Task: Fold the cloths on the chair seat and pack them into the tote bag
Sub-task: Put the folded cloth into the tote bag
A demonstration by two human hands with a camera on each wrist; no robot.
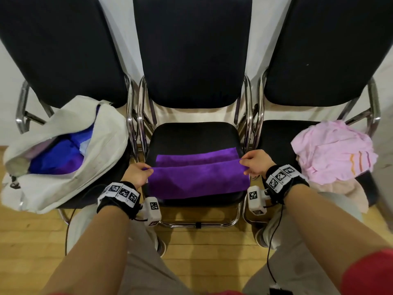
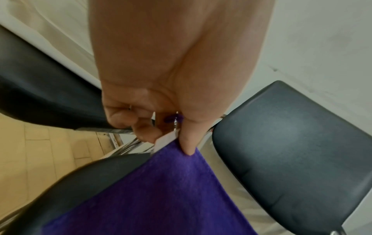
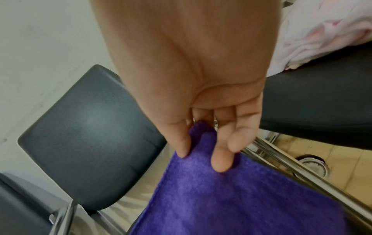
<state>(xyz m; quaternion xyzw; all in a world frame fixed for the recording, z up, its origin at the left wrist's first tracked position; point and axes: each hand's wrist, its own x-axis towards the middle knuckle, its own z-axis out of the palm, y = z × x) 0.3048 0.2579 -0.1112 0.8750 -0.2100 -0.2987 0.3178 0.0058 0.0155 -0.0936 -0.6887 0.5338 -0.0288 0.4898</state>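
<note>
Only in head view: white tote bag [image 1: 63, 154] holding blue cloths, pink cloth [image 1: 331, 152] on right chair, left hand [image 1: 138, 173] and right hand [image 1: 256, 162] pinching half-folded purple cloth [image 1: 197, 179] corners.

Purple cloth [image 1: 197, 177] half-folded on middle chair seat [image 1: 191, 135]

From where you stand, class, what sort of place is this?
Probably a waiting or meeting room: three matching black chairs with chrome frames stand in a row against a plain white wall, on a wooden floor.
</note>
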